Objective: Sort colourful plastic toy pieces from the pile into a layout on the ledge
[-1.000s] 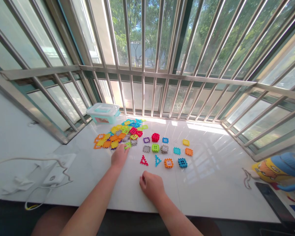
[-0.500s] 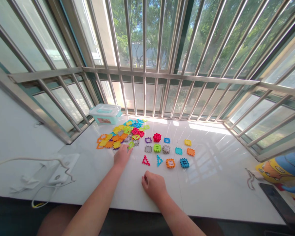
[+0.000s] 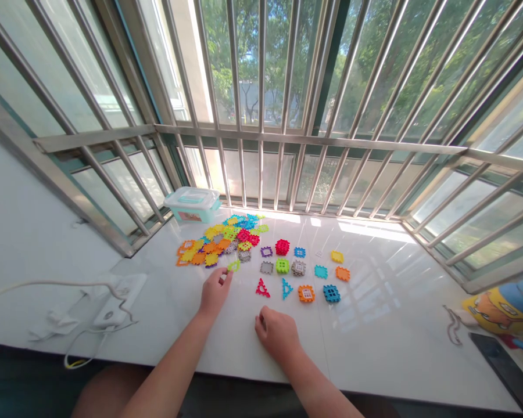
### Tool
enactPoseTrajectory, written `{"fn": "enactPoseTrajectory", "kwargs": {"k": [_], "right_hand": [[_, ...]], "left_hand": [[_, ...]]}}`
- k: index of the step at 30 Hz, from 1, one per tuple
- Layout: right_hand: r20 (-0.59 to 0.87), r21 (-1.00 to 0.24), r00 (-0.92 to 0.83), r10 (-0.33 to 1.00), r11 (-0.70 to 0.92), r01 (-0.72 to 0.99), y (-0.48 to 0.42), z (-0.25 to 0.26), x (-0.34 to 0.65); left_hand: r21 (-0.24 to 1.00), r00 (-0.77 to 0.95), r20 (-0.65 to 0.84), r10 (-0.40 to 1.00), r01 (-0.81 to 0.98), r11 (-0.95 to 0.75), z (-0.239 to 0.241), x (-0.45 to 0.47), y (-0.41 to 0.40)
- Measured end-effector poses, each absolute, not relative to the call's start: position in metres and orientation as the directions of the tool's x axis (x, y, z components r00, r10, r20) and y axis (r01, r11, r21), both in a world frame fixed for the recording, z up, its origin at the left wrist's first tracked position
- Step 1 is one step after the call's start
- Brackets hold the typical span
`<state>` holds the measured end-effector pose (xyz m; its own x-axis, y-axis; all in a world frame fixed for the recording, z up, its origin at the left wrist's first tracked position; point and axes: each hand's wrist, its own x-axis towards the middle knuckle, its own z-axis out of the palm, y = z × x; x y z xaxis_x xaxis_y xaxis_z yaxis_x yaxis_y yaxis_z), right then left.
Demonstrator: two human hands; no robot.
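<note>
On a white windowsill counter point(image 3: 375, 325) lies a pile of colourful plastic building tiles point(image 3: 220, 239). Right of it, single tiles are laid out in rows, among them a red square tile point(image 3: 282, 247), a green tile point(image 3: 282, 266), a red triangle point(image 3: 262, 288) and a blue triangle point(image 3: 286, 288). My left hand point(image 3: 215, 292) pinches a light green tile point(image 3: 234, 266) at its fingertips, just below the pile. My right hand point(image 3: 277, 334) rests on the counter as a loose fist, below the triangles, with nothing visible in it.
A pale teal lidded box point(image 3: 192, 204) stands behind the pile against the window bars point(image 3: 261, 139). A white power strip with cables point(image 3: 113, 302) lies at the left. A cartoon-printed item point(image 3: 505, 313) and a dark flat object point(image 3: 505, 366) sit at the right edge.
My left hand has drawn back from the pile toward me, bringing the light green tile out with it. My right hand stays put. The camera has tilted slightly.
</note>
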<state>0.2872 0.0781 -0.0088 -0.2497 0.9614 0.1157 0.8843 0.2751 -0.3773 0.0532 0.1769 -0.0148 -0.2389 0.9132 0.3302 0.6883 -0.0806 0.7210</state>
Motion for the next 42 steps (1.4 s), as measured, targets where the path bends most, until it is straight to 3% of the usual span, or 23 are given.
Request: {"fn": "enactPoseTrajectory", "kwargs": {"k": [8, 15, 18, 26, 33, 42], "right_hand": [[0.122, -0.436, -0.225, 0.967, 0.256, 0.863, 0.078, -0.009, 0.288], [0.104, -0.434, -0.208, 0.973, 0.232, 0.87, 0.079, -0.015, 0.29], [0.1, -0.42, -0.202, 0.974, 0.225, 0.879, 0.08, -0.018, 0.29], [0.123, -0.435, -0.228, 0.966, 0.259, 0.862, 0.08, -0.016, 0.29], [0.103, -0.416, -0.177, 0.979, 0.204, 0.886, 0.079, -0.014, 0.289], [0.104, -0.45, -0.218, 0.97, 0.242, 0.86, 0.076, -0.011, 0.29]], "left_hand": [[0.658, 0.076, 0.392, 0.917, 0.674, -0.337, -0.019, 0.068, 0.111], [0.43, 0.488, 0.382, 0.785, 0.658, -0.619, -0.006, 0.084, 0.084], [0.471, 0.477, 0.379, 0.793, 0.639, -0.609, 0.002, 0.085, 0.083], [0.517, 0.206, 0.385, 0.899, 0.759, -0.396, -0.015, 0.084, 0.096], [0.507, 0.318, 0.325, 0.891, 0.736, -0.448, -0.007, 0.085, 0.094], [0.504, 0.323, 0.313, 0.893, 0.741, -0.444, -0.005, 0.086, 0.095]]}}
